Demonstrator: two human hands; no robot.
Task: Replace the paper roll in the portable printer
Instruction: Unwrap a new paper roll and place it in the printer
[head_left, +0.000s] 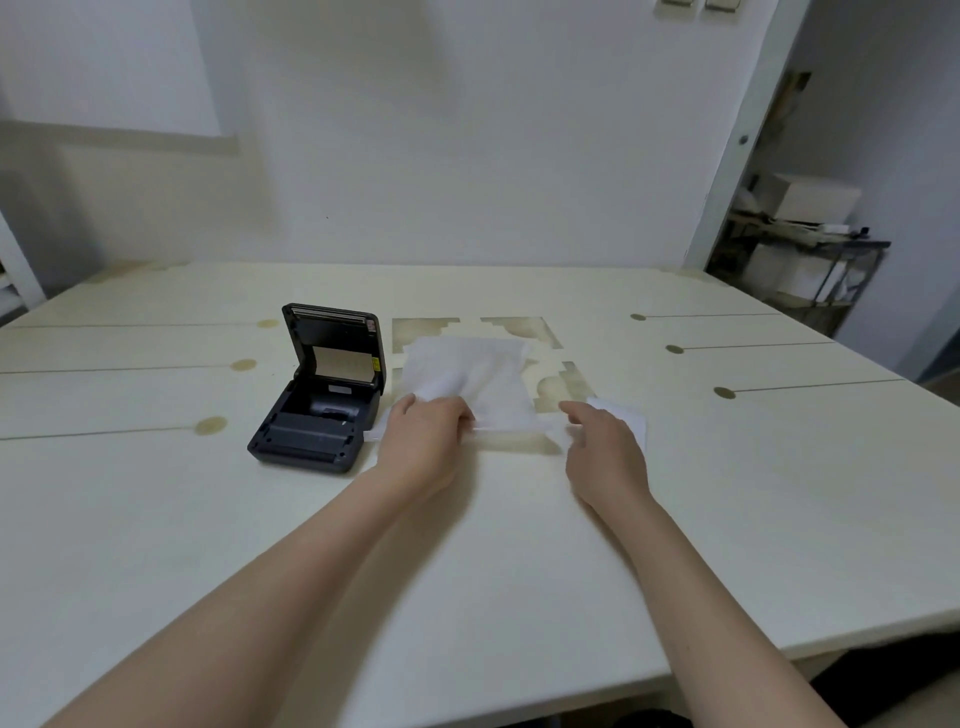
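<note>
The black portable printer (322, 395) sits on the table with its lid up, and its paper bay looks empty. Just right of it my left hand (426, 436) is closed around the near left edge of a loose white paper sheet (478, 379), which curls up and away toward the wall. My right hand (602, 447) pinches the same edge at its right end, so a thin strip of paper (511, 428) stretches between the two hands. A second white paper piece (631, 421) lies flat under and behind my right hand.
The cream table (467, 545) has dark grooves with round marks at left and right and stained patches (524, 327) behind the paper. A wall stands close behind it. At the far right a metal shelf (800, 260) holds boxes.
</note>
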